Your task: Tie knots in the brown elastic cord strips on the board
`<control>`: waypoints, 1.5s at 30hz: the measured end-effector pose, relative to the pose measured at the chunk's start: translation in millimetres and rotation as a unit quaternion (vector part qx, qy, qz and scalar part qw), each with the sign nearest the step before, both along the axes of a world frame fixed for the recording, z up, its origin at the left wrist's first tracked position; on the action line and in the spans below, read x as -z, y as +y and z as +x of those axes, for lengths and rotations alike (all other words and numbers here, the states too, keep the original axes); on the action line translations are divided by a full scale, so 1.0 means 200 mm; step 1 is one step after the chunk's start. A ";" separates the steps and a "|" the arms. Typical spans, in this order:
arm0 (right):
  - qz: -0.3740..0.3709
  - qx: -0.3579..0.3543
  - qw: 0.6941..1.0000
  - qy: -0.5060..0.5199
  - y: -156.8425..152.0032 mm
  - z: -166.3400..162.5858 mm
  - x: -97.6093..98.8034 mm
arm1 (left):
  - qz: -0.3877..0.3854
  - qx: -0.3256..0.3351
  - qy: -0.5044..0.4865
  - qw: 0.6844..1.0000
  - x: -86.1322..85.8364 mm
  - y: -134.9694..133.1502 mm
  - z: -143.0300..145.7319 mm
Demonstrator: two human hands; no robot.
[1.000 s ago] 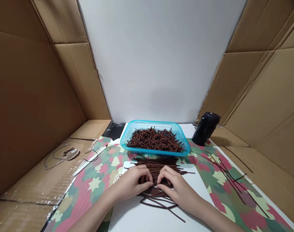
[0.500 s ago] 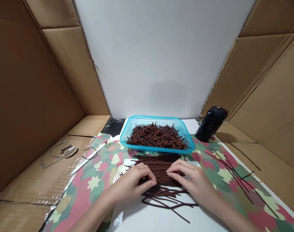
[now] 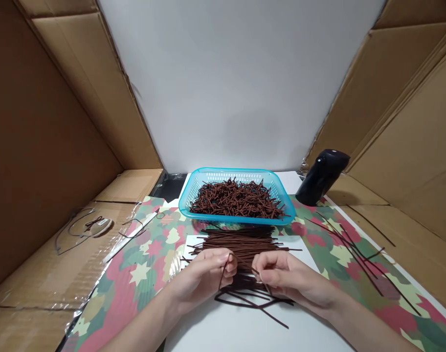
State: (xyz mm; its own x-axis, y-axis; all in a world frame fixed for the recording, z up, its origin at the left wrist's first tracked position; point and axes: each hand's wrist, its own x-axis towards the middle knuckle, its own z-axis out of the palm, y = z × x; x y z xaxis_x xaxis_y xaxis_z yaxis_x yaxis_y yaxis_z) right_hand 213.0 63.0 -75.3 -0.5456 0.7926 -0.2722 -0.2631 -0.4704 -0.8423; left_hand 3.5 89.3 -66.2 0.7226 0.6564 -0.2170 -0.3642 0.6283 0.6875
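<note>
My left hand [image 3: 208, 274] is closed in a pinch on a thin dark-brown strand [image 3: 222, 277], which droops from the fingertips. Opposite it, my right hand [image 3: 292, 278] pinches another length of brown strand [image 3: 268, 288] that slants downward. Whether the two lengths are one piece, I cannot tell. Just beyond the fingers lies a dense layer of long brown strands [image 3: 241, 244], placed side by side across a white sheet [image 3: 215, 332]. Below the hands, several loose, crossing strands [image 3: 257, 306] rest on the same sheet.
A blue plastic basket [image 3: 237, 220] heaped with short brown pieces [image 3: 237, 198] stands behind the layer. Right of it is a black cylindrical object [image 3: 320, 178]. Stray strands [image 3: 358, 254] lie on the patterned cover [image 3: 135, 293]. At left are a white strip [image 3: 129, 237] and a corded pale object [image 3: 101, 228].
Both hands have lifted from the strand layer and turned, with thin strands now showing in their fingertips. The view has tilted slightly, shifting the scene upward.
</note>
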 end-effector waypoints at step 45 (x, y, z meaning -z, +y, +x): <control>-0.025 0.126 0.973 0.189 0.21 -0.08 0.15 | -0.028 -0.078 -0.029 0.996 0.10 0.18 0.16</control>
